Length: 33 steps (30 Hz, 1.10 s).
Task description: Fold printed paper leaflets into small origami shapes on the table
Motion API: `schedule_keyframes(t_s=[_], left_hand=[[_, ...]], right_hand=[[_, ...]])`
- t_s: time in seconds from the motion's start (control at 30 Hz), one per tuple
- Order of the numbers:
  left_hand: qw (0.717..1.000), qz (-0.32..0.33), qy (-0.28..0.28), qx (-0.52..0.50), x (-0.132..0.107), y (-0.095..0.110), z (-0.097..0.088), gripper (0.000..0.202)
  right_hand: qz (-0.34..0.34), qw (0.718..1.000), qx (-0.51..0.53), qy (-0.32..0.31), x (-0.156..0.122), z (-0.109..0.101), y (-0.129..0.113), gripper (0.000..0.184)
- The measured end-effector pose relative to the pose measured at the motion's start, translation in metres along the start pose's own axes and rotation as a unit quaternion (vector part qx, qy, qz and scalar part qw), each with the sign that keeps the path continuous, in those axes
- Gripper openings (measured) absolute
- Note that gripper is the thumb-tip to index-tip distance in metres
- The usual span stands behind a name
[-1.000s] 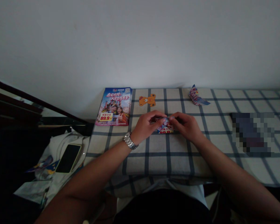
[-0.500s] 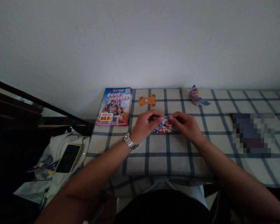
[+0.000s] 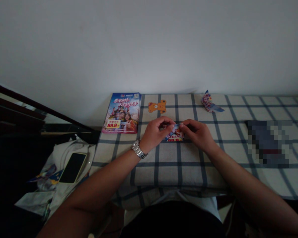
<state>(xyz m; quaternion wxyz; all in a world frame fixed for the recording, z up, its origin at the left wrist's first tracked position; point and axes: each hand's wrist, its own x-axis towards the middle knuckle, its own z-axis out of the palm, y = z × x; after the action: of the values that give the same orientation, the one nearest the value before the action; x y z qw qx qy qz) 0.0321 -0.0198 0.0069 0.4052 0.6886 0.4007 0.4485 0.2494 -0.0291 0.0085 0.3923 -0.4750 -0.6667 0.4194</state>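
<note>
My left hand (image 3: 155, 134), with a metal watch on the wrist, and my right hand (image 3: 198, 134) meet over a small folded colourful leaflet (image 3: 175, 135) on the checked tablecloth (image 3: 178, 165). Both hands pinch the leaflet's upper edge with thumb and fingertips, its lower part resting on the cloth. The fingers of both hands are curled closed around the paper.
A flat colourful flyer (image 3: 122, 113) lies at the table's back left, an orange bear-shaped cutout (image 3: 157, 106) beside it, and a folded paper shape (image 3: 210, 102) at the back. A blurred dark patch (image 3: 269, 142) lies right. A phone (image 3: 73, 167) rests on white cloth at the left.
The hands lifted the leaflet's top edge slightly and drew a little closer together; since half a second ago almost nothing has moved.
</note>
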Motion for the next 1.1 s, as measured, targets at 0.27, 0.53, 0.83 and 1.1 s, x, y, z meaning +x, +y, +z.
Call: schedule_keyframes(t_s=[0.27,0.53,0.83,1.1], left_hand=[[1.0,0.012,-0.023,-0.013,0.0001,-0.0055,0.0007,0.014],[0.999,0.009,-0.024,-0.022,0.0006,-0.0066,0.001,0.011],[0.999,0.021,-0.027,-0.014,-0.0005,-0.0034,0.0012,0.012],[0.999,0.026,-0.035,0.009,-0.0009,-0.0034,0.0012,0.013]], right_hand=[[-0.017,0.999,-0.033,0.006,0.0001,-0.0009,-0.0028,0.032],[-0.041,0.997,-0.068,-0.005,0.0007,-0.0022,-0.0036,0.028],[-0.044,0.997,-0.068,-0.012,0.0006,-0.0009,-0.0053,0.031],[-0.037,0.997,-0.067,-0.012,0.0005,-0.0005,-0.0013,0.031]])
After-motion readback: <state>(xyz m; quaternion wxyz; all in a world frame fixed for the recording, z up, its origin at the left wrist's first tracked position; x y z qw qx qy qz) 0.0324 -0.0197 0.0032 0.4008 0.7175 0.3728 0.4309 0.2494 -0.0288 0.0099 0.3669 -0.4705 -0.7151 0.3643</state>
